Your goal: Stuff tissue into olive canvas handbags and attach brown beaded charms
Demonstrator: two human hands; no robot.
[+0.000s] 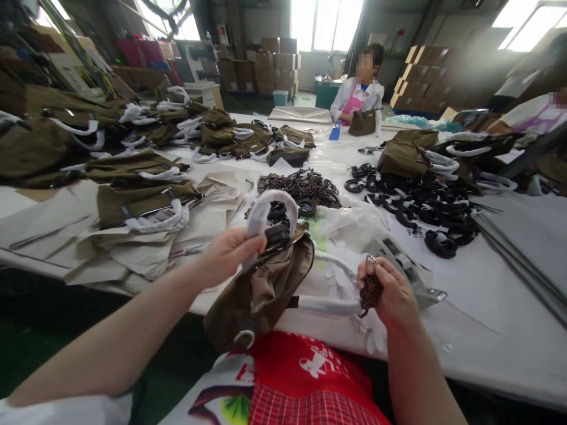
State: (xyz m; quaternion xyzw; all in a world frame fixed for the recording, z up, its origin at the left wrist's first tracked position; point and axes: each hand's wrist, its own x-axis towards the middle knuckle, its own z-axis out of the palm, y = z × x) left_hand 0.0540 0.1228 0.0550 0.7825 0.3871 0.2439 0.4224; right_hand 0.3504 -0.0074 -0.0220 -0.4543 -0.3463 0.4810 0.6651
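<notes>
Head view.

- **Hard to make out:** The brown spotted piece (371, 290) sits mostly buried in the right hand (392, 295), with only a metal ring showing at its top, so its full shape is unclear. The olive bag (266, 289) droops over the near counter (487, 307) edge, its lower end crumpled against the red apron (305, 378).
- **Around:**
  - A heap of similar spotted pieces (301, 189) lies at 12 o'clock.
  - Black coiled straps (425, 206) spread out at 2 o'clock.
  - Stacked olive bags (133, 195) with white-wrapped handles fill 9 to 11 o'clock.
  - A crinkled plastic bag (349, 227) lies between the two hands.
  - A co-worker (361, 94) is seated at the far end, with cardboard boxes (277, 65) behind.
- **Hands:**
  - The left hand (230, 254) is closed on the bag's white-wrapped handle (270, 212), with the bag hanging just to its 4 o'clock.
  - The right hand is a loose fist gripping the spotted piece, apart from the bag at its 3 o'clock.
</notes>
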